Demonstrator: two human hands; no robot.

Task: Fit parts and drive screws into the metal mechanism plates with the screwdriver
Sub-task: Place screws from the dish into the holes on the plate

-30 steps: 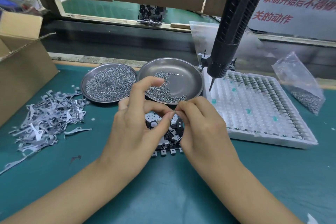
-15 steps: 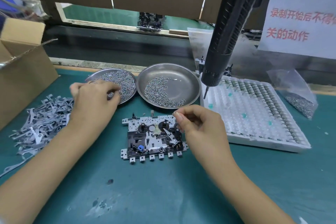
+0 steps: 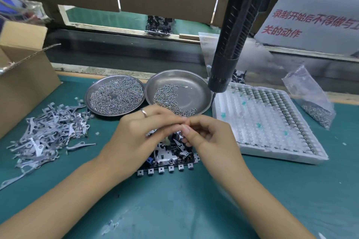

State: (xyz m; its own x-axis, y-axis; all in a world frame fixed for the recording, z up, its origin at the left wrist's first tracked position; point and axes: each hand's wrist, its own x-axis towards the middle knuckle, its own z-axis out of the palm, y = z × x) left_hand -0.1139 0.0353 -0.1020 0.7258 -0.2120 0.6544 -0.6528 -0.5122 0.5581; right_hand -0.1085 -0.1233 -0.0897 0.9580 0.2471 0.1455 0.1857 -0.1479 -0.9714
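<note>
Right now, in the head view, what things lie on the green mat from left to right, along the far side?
Cardboard box → heap of metal levers → full screw dish → half-empty screw dish → white parts tray → bag of screws.

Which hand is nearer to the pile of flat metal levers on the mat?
Left. The left hand is just right of the lever pile; the right hand is farther right, beyond it.
</note>
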